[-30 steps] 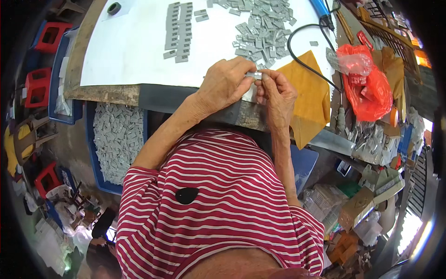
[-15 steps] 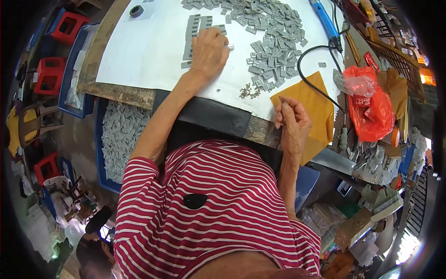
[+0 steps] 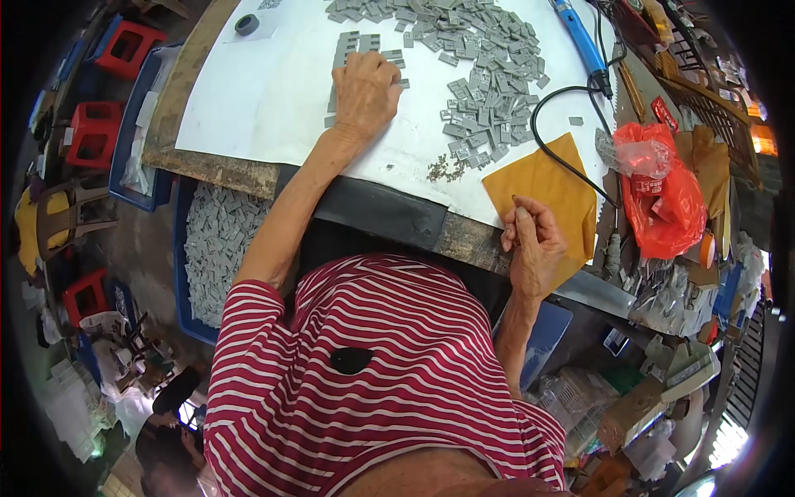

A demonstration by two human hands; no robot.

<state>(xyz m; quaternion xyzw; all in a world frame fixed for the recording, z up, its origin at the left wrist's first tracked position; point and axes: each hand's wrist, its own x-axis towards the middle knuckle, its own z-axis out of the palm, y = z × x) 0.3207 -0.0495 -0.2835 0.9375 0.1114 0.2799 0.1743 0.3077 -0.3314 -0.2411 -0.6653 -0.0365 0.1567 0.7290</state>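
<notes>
Nearest, your right hand (image 3: 537, 247) overlaps the tan envelope (image 3: 530, 176), thumb and fingertips drawn together; whether this grip holds anything cannot be told. Beyond, small brass-coloured bits (image 3: 447, 169) lie on the white-covered surface (image 3: 248, 108). Farther, your left hand (image 3: 364, 95) partly covers the rowed grey pieces (image 3: 342, 51); its grip is hidden, its state indeterminable. Right of it spreads the loose grey heap (image 3: 480, 108).

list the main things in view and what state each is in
left hand, fingers bent down over the rows, grip hidden
right hand, thumb and forefinger close together, hold unclear
rows of grey pieces, lined up, partly covered
loose grey pieces, heaped and scattered
tiny brown bits, clustered
blue pen-shaped tool, lying down
black cable, curved
brown paper, partly covered
red plastic bag, crumpled
tape roll, lying flat
blue bin, filled with grey pieces
</notes>
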